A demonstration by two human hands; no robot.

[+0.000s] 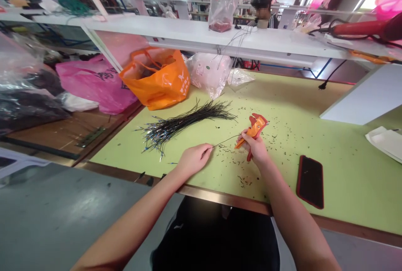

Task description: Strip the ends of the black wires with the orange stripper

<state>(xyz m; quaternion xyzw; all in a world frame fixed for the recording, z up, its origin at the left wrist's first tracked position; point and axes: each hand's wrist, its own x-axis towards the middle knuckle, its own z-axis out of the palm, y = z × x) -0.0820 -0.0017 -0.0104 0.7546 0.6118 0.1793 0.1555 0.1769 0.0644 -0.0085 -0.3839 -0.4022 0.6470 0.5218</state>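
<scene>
My left hand (195, 158) is closed on a thin black wire (224, 141) above the green table top. The wire stretches to the right as far as my right hand (253, 144). In that hand is a wire stripper (258, 125) with orange and red handles, its head tilted up and away from me. Whether the fingers of my right hand also touch the wire's end cannot be made out. Behind my left hand lies a bundle of black wires (185, 122), with blue and metallic terminals at its left end. Small dark scraps (243, 181) litter the table around the tool.
An orange bag (163, 84) and a clear plastic bag (210, 72) stand behind the bundle. A phone (310, 181) lies at the right near the table (351, 179) edge. A white shelf (176, 30) spans the back. Beyond it sits another person (265, 9).
</scene>
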